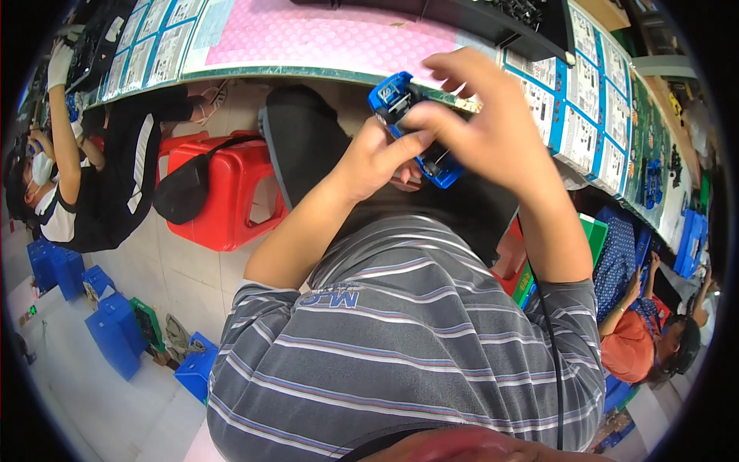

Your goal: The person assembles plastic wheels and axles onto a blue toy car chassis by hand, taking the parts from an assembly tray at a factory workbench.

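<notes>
A blue toy car body, its open underside showing black parts inside, is held over my lap near the table's front edge. My left hand is closed round its side, with the thumb laid across the middle. Over the car reaches my right hand, its thumb against the black inner parts and its fingers raised and apart. Both hands hide the middle of the car. Whether a small part sits under the right thumb, I cannot tell.
A table with a pink dotted mat and printed sheets lies ahead. A black tray of small black parts stands on it. A red stool is at my left. Co-workers sit on both sides; blue bins stand on the floor.
</notes>
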Demonstrator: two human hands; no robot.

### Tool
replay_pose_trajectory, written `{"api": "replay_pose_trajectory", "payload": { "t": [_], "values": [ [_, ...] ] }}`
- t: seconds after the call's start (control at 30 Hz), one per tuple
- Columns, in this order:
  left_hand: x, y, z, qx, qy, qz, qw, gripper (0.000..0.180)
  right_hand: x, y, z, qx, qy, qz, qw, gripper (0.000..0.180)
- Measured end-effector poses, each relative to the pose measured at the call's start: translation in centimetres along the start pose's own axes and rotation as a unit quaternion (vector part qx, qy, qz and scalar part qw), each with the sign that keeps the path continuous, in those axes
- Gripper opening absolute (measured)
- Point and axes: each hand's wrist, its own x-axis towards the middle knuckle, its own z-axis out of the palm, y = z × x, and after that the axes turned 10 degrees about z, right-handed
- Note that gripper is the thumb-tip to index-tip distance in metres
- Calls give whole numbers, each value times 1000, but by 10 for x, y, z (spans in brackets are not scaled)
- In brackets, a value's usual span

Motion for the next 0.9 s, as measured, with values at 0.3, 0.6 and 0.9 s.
{"api": "replay_pose_trajectory", "payload": {
  "t": [0.3,0.6,0.9],
  "values": [
    [1,-18,-10,76,58,-5,995,22,4,-3,12,-110,28,57,992,46],
    [9,-5,-11,-3,42,33,999,48,132,155,-118,-257,92,-3,962,33],
    [13,3,-24,-52,91,45,993,47,169,166,-95,-333,143,-21,932,17]
  ]
}}
